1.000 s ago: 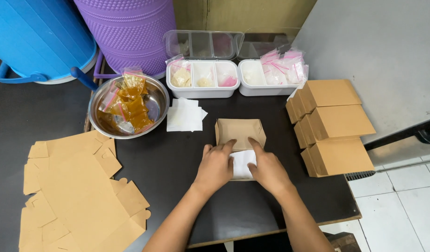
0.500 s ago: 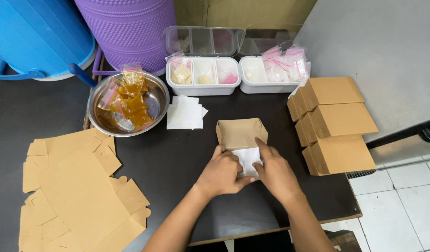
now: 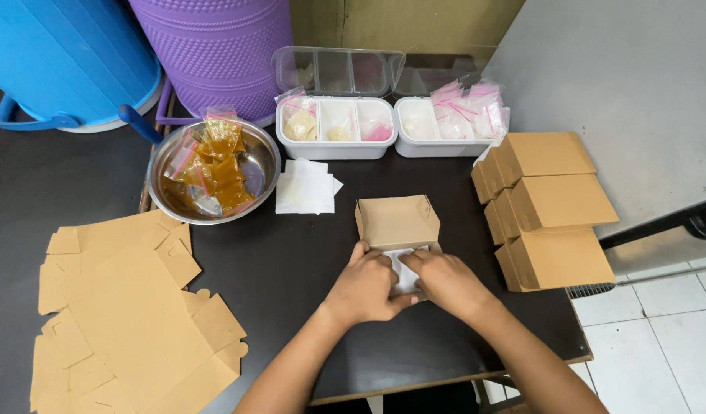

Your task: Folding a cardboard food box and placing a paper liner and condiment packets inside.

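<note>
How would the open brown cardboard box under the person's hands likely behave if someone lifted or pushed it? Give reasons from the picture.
The open box is probably light: thin card like the flat blanks. Its raised lid would likely flex and flap. Pushed, it should slide rather than tip on the dark table, being low and flat-bottomed.

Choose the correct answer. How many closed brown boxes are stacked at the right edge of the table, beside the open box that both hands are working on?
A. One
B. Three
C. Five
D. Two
B. Three closed brown boxes lie in a row at the table's right edge, just right of the open brown box that the left hand and right hand are both touching.
</note>
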